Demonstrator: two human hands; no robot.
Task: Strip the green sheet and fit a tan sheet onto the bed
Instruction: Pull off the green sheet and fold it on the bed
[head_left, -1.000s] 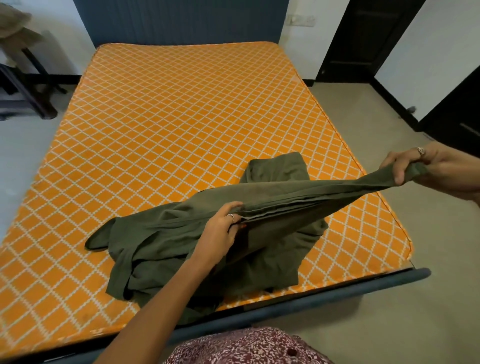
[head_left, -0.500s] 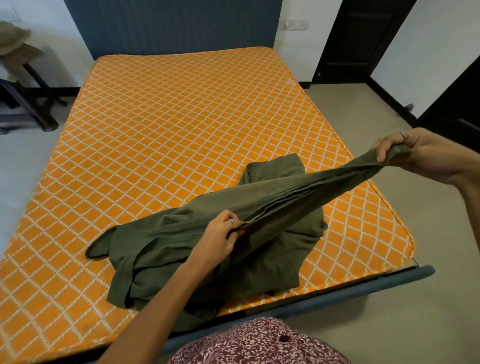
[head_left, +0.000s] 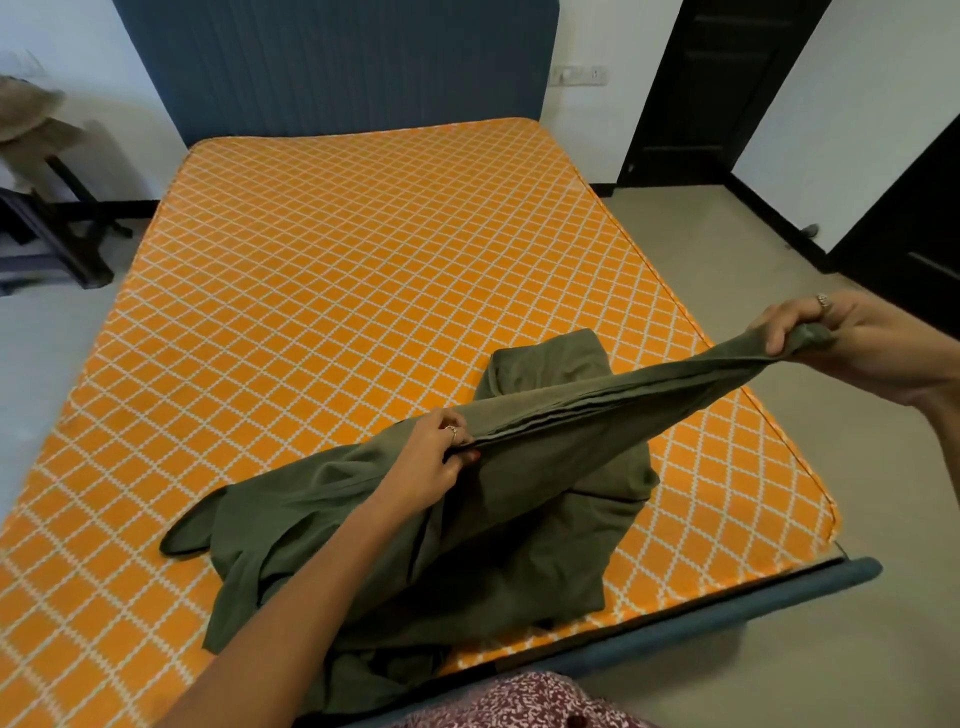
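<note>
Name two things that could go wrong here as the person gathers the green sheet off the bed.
1. The olive-green cotton sheet hangs over the foot rail, so loose folds may slide to the floor.
2. The right hand pinches only a corner; tension against the left hand could pull it free.

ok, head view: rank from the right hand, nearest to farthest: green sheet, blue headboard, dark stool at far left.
1. green sheet: its bunched end is in the grip of the right hand, over the bed's near right edge.
2. blue headboard: at the far end of the bed, up and left.
3. dark stool: far left, across the bed.
</note>
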